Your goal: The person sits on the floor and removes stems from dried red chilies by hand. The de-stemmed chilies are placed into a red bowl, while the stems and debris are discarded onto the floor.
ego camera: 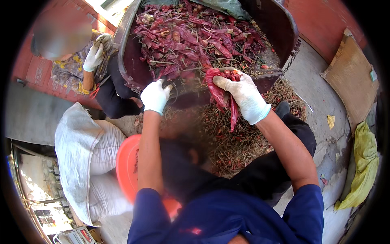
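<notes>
Dried red chili peppers [189, 39] lie heaped in a dark metal cart bed [122, 58] before me. My right hand [243, 91], in a white knit glove, grips a bunch of dried red chilies [218, 91] over the bed's near edge, several of them hanging down below the palm. My left hand [156, 96], gloved the same way, is at the near left edge of the heap. Its thumb stands apart and its fingertips reach the nearest peppers; whether it pinches one cannot be made out. A thin curved stem shows beside the thumb.
Plucked stems and pepper scraps [240, 143] cover the ground between my legs. At my left are an orange-red plastic basin [128, 161] and white woven sacks [76, 161]. A gloved co-worker [94, 58] sits left of the cart. Cardboard [353, 76] and a yellow-green sack [362, 164] lie right.
</notes>
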Motion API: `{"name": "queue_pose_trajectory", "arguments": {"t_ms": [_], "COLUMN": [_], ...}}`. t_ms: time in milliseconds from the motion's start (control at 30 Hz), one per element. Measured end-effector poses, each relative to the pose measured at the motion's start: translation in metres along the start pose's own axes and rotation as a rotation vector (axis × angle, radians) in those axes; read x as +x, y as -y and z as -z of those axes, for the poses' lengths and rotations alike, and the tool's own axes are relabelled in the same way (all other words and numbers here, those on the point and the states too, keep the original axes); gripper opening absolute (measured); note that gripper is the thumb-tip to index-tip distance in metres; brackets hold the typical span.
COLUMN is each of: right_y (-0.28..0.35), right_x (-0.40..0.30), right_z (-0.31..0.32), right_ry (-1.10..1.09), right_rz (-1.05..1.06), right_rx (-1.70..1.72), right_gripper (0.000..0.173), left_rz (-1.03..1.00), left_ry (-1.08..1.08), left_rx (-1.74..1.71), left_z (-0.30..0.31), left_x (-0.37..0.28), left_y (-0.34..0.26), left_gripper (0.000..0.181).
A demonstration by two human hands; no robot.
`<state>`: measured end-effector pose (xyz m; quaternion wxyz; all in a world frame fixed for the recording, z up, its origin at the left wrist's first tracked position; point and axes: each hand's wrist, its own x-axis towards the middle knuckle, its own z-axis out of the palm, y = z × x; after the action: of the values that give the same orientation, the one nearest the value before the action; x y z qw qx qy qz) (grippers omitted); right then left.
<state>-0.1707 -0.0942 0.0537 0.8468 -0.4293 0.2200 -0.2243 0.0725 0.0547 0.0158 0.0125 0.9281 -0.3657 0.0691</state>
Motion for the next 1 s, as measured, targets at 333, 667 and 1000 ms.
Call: {"name": "queue_pose_trajectory", "arguments": {"t_ms": [333,667,1000], "right_y": [-0.026,-0.047,-0.040], "right_x": [0.008,0.014,0.000], "right_z": [-0.007,-0.010,-0.006], "right_ry": [0.184,0.063,0.229], "right_rz": [-0.035,-0.066,-0.277], "right_rx": [-0.096,0.022,0.321], "right_gripper": [0.026,0.025,0.022], "left_rz": [-0.210,-0.135,-0.238], "left_ry": [0.041,-0.132,-0.203], "left_rx": [-1.404,-0.911,-0.736], "left_z": [0.024,0.024,0.025], "left_x": [-0.093,-0.105,-0.105], "left_y": [-0.081,-0.111,-0.110], "left_gripper": [0.052,0.050,0.079]}}
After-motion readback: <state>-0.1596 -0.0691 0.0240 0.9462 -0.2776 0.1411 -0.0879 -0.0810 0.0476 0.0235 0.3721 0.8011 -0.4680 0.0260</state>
